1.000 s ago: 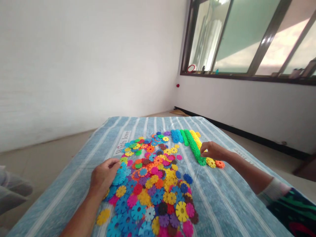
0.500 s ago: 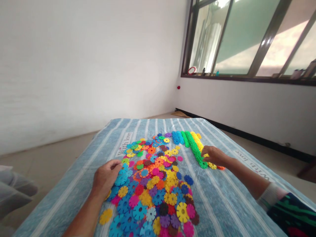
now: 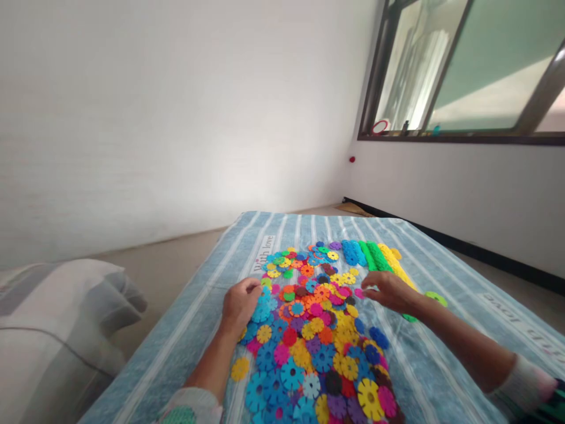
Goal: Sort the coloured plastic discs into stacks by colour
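A heap of flower-shaped plastic discs (image 3: 315,341) in many colours spreads over the middle of the striped cloth. My left hand (image 3: 241,303) rests at its left edge, fingers curled beside light-blue discs (image 3: 263,306); whether it holds one is hidden. On the other side, my right hand (image 3: 388,290) hovers near a pink disc (image 3: 359,292), thumb and forefinger apart, nothing seen between them. Behind that hand lie rows of stacked discs: blue (image 3: 351,252), green (image 3: 377,257) and yellow (image 3: 394,264). A lime-green disc (image 3: 436,298) shows beyond my right wrist.
The blue-and-white striped cloth (image 3: 189,341) covers the table or bed. Pale, draped fabric (image 3: 66,318) stands at the lower left. White walls rise behind, with a window (image 3: 477,70) at the upper right and small items on its sill.
The view has turned left. My right hand has moved from the yellow row back to the heap's right edge. A lime-green disc now shows where orange showed. My left hand stays by the light-blue discs.
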`<action>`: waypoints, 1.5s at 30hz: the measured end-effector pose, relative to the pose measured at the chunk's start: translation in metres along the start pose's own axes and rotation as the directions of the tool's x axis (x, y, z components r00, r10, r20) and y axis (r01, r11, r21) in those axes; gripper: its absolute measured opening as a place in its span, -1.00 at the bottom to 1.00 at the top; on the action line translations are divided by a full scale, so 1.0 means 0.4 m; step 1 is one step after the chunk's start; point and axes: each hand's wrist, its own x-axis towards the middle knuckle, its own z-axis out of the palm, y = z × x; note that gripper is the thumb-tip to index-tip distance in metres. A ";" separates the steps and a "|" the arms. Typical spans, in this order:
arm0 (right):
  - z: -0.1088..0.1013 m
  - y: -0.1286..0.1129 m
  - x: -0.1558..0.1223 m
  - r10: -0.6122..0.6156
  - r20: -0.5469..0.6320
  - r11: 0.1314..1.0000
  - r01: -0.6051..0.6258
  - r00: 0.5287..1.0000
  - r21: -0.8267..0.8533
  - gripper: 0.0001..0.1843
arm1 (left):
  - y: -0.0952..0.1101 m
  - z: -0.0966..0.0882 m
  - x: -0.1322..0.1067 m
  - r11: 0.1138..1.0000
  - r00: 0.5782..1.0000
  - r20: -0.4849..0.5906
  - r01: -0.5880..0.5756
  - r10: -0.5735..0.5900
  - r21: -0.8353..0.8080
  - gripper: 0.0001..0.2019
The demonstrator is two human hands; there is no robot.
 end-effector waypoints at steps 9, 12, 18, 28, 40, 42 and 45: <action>0.072 -0.236 0.202 -0.130 0.020 0.989 0.131 0.991 -0.067 -0.83 | 0.000 0.002 -0.006 1.000 1.000 -0.007 0.017 -0.017 -0.007 -0.80; 0.098 -0.279 0.264 -0.154 0.005 0.986 0.154 0.988 -0.056 -0.81 | 0.003 0.002 -0.007 0.999 0.999 -0.003 0.035 -0.035 -0.013 -0.82; 0.144 -0.315 0.365 -0.171 -0.009 0.984 0.170 0.985 -0.045 -0.68 | 0.008 0.000 -0.007 0.999 0.998 -0.022 0.051 -0.051 -0.009 -0.82; 0.134 -0.314 0.263 -0.360 0.079 0.927 0.366 0.930 -0.078 -0.78 | 0.007 0.003 -0.011 0.998 0.998 -0.017 0.054 -0.054 -0.011 -0.82; 0.157 -0.323 0.357 -0.255 -0.007 0.960 0.253 0.967 -0.120 -0.79 | 0.013 0.001 -0.011 0.998 0.998 -0.021 0.058 -0.058 -0.010 -0.83; 0.169 -0.337 0.348 -0.316 0.009 0.942 0.315 0.949 -0.114 -0.78 | 0.009 0.003 -0.011 0.998 0.998 -0.018 0.054 -0.054 -0.013 -0.83; 0.174 -0.345 0.310 -0.440 0.015 0.891 0.439 0.898 -0.116 -0.72 | 0.005 0.007 -0.012 0.999 0.998 -0.021 0.053 -0.053 -0.002 -0.84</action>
